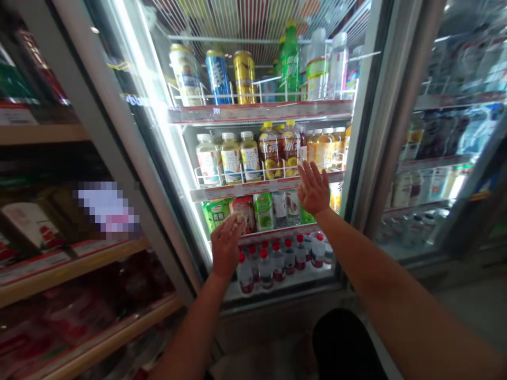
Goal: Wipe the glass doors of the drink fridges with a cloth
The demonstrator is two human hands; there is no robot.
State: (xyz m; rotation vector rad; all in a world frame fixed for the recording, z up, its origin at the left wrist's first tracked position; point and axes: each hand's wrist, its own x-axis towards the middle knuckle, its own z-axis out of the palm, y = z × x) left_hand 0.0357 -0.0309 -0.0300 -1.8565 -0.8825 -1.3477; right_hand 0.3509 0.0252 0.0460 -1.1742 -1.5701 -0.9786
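Note:
I face an open drinks fridge. My left hand (225,245) is closed round a pale crumpled thing, perhaps a cloth (237,219), in front of the third shelf, next to a red carton (244,207) and green cartons (217,212). My right hand (313,189) is open with fingers spread, flat against the red-edged second shelf (245,188) near iced-tea bottles (291,148). Small red-capped water bottles (277,258) stand on the bottom shelf below both hands.
The fridge's glass door (130,137) hangs open on the left. Cans (217,76) and a green bottle (290,60) fill the top shelf. Wooden store shelves (71,269) stand at left, a second closed fridge (439,158) at right. A dark shape (344,343), perhaps my knee, is below.

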